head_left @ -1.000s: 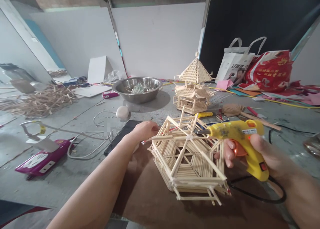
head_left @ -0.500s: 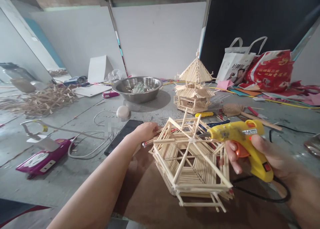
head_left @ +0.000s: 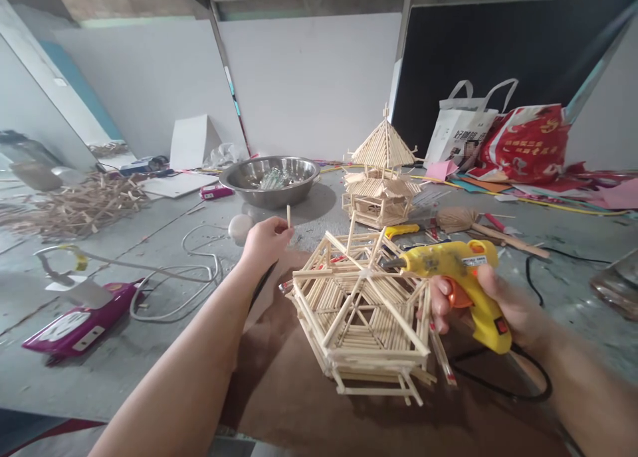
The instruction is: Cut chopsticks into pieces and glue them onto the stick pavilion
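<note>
A yellow hot glue gun [head_left: 451, 264] with an orange trigger is gripped in my right hand [head_left: 503, 304]. Its nozzle points left, close to the hub where the sticks meet on top of a six-sided wooden stick frame [head_left: 356, 311]. The frame rests on a brown board [head_left: 279, 404]. My left hand [head_left: 266, 241] pinches a short wooden stick [head_left: 288, 216], held upright beyond the frame's far left side. The phone under my left wrist is mostly hidden.
Behind the frame stands a stick pagoda [head_left: 383, 171], with a metal basin [head_left: 269, 181] to its left. A purple power strip [head_left: 82, 317] with a white cable lies at left, near a heap of sticks [head_left: 90, 198]. Bags [head_left: 523, 141] stand at the back right.
My left hand has lifted away from beside the frame and now shows a short stick. The glue gun stays near the frame's hub. The whole view has shifted slightly.
</note>
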`<action>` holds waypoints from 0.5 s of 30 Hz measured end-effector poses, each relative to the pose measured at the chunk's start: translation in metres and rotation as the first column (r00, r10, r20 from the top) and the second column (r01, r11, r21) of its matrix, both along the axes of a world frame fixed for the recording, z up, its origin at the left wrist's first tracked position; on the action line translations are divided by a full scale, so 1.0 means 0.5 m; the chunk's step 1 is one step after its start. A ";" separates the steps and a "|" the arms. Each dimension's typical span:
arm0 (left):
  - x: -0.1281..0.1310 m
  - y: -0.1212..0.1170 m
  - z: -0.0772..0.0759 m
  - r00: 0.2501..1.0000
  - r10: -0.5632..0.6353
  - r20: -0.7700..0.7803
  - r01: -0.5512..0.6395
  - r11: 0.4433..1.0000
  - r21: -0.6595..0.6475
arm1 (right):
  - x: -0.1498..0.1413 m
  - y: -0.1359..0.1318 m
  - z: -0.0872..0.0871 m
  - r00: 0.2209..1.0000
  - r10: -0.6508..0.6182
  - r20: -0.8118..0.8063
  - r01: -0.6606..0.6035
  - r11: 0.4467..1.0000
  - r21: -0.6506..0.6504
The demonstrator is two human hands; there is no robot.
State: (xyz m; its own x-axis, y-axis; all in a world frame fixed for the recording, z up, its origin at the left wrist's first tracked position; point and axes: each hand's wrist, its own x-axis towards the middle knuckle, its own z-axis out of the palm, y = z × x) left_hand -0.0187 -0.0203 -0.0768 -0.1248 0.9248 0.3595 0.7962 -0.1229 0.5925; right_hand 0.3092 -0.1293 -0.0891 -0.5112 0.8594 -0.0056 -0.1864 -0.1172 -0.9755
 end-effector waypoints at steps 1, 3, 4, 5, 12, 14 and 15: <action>0.002 -0.004 0.007 0.993 -0.027 0.114 0.022 0.999 0.046 | 0.001 0.000 0.002 1.000 -0.002 0.006 0.002 1.000 0.004; 0.010 -0.015 0.023 0.942 -0.113 0.317 0.072 0.988 0.137 | 0.004 0.000 0.008 1.000 0.004 0.022 -0.005 1.000 0.024; 0.014 -0.022 0.032 0.910 -0.151 0.387 0.089 0.981 0.174 | 0.006 0.000 0.012 0.999 0.011 0.032 -0.012 0.999 0.042; 0.019 -0.030 0.040 0.884 -0.180 0.432 0.102 0.975 0.197 | 0.008 -0.001 0.017 0.999 0.016 0.047 -0.019 0.998 0.062; 0.049 -0.090 0.083 0.763 -0.347 0.545 0.245 0.936 0.253 | 0.010 -0.007 0.068 0.973 -0.064 0.223 0.016 0.978 0.209; 0.058 -0.104 0.088 0.728 -0.383 0.568 0.289 0.924 0.252 | 0.003 -0.005 0.084 0.958 -0.059 0.282 -0.013 0.969 0.248; 0.062 -0.109 0.090 0.707 -0.402 0.582 0.310 0.916 0.255 | -0.001 -0.003 0.092 0.948 -0.057 0.313 -0.031 0.962 0.270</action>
State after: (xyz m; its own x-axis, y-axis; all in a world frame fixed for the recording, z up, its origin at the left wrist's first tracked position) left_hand 0.0123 -0.0746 -0.0319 -0.0296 0.8972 0.4407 0.1484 -0.4321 0.8895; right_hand 0.3088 -0.1309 -0.0432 -0.5094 0.8579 0.0669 0.1360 0.1571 -0.9782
